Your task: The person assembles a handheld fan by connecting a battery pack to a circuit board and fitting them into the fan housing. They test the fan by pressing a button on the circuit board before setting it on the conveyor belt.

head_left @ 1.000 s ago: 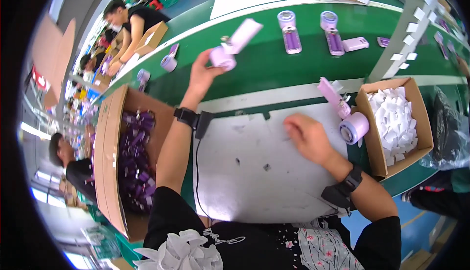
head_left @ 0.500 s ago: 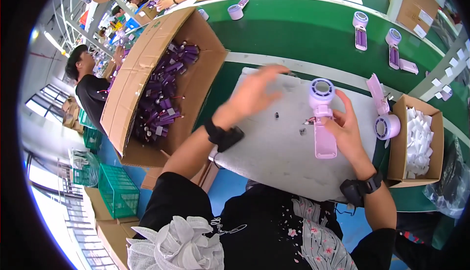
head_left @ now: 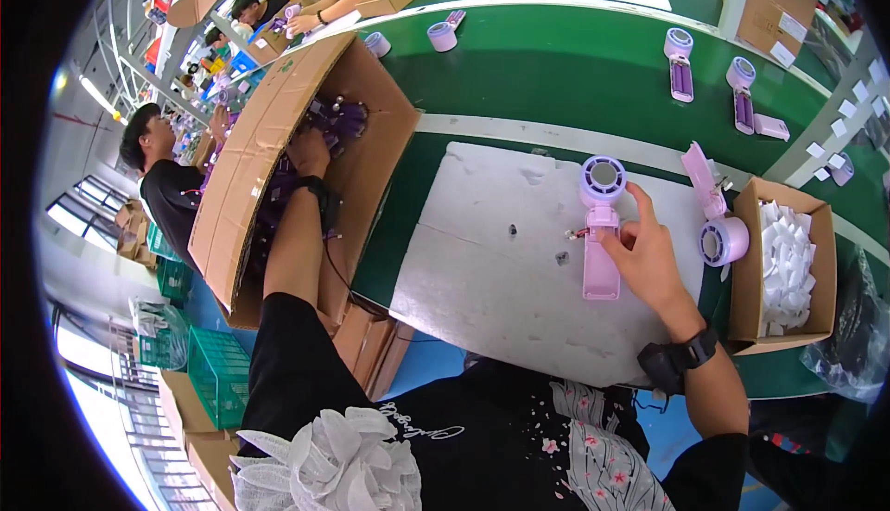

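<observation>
Grey mat (head_left: 473,270), pocked with small dark marks, is laid on the green worktop (head_left: 394,247). Over its right part a pink fan (head_left: 601,219) is held by the right hand (head_left: 646,256), thumb and fingers closed about the handle; head pointed away from wearer, short wires seen at the left of the neck. Just right, a second fan (head_left: 723,240) is set beside a small carton (head_left: 745,279) filled with white pieces (head_left: 786,270). Leftward, the left hand (head_left: 311,151) is sunk in a large carton (head_left: 236,177) among purple parts (head_left: 348,122); fingers hidden, grip cannot be told. Beyond, more fans (head_left: 680,64) are spaced along a green strip (head_left: 547,66).
</observation>
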`<state>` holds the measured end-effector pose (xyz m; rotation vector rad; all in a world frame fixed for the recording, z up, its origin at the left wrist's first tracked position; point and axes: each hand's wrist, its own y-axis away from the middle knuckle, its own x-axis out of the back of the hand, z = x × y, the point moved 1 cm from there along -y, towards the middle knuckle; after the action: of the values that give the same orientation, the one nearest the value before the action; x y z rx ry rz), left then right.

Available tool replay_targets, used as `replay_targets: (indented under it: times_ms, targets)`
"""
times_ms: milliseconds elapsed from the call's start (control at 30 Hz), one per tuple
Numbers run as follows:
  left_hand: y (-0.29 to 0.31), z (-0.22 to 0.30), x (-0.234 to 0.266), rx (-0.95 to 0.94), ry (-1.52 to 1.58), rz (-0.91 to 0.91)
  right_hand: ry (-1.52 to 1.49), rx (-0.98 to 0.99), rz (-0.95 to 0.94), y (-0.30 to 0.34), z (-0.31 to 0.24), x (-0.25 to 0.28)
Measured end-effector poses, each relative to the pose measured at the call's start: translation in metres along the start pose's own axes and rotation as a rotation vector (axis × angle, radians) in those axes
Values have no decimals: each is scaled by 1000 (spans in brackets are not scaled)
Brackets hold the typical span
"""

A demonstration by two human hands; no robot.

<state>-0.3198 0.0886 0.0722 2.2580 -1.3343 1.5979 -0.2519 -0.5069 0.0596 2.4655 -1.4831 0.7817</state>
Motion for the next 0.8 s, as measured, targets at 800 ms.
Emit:
replay_targets:
  times_ms: [800]
  targets:
    - [203, 170, 317, -1184, 1319, 337, -835, -48, -203, 9, -33, 9]
